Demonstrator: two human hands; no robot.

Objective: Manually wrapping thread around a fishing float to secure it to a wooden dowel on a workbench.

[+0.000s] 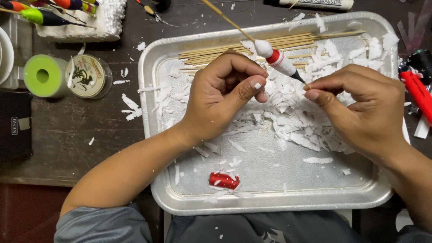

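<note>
Pinching white foam float (275, 57), red band, black tip, thin stick.

1. Light falls evenly from overhead, bright on the metal tray (153, 90), with a soft sheen along its rim and no harsh glare.
2. The white foam shavings (310, 112) are close to washed out, their detail thin.
3. Short, soft shadows sit under the left hand (225, 96) and right hand (360, 108).
4. The dark desk (67, 135) reads dim; the bottom left corner is murky.
5. Focus is sharp in the centre and slightly softer at the edges.
</note>
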